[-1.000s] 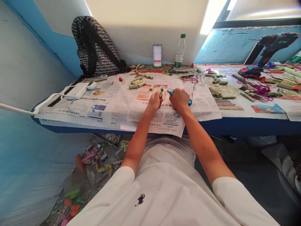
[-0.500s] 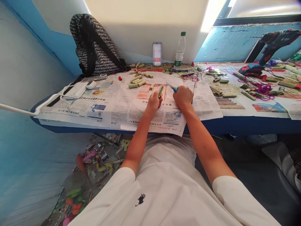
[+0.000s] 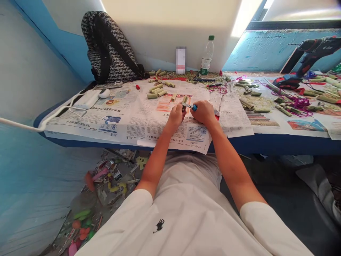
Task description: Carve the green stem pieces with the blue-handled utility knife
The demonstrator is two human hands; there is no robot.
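Observation:
My left hand [image 3: 176, 115] is closed round a short greenish piece of stalk [image 3: 185, 99], which looks like bamboo and points up and away from me. In my right hand [image 3: 204, 112] is a knife [image 3: 195, 107] with a blue handle. Its blade lies across the stalk piece, just above my left fingers. Both hands are over the newspaper [image 3: 144, 122] on the table. Beyond them lie several pale cut stalk pieces [image 3: 157, 91], with a single one [image 3: 173, 97] close to my left hand.
A patterned backpack [image 3: 112, 49] leans at the back left, near a white power strip [image 3: 89, 101]. A phone [image 3: 181, 60] and a plastic bottle [image 3: 207, 57] stand at the back. To the right are a cordless drill [image 3: 306, 60], purple string [image 3: 299, 103] and more stalks. Clutter [image 3: 112, 177] covers the floor.
My right hand has moved left, bringing the knife blade from beside the stalk piece onto it. My left hand still grips the piece, now tilted more upright.

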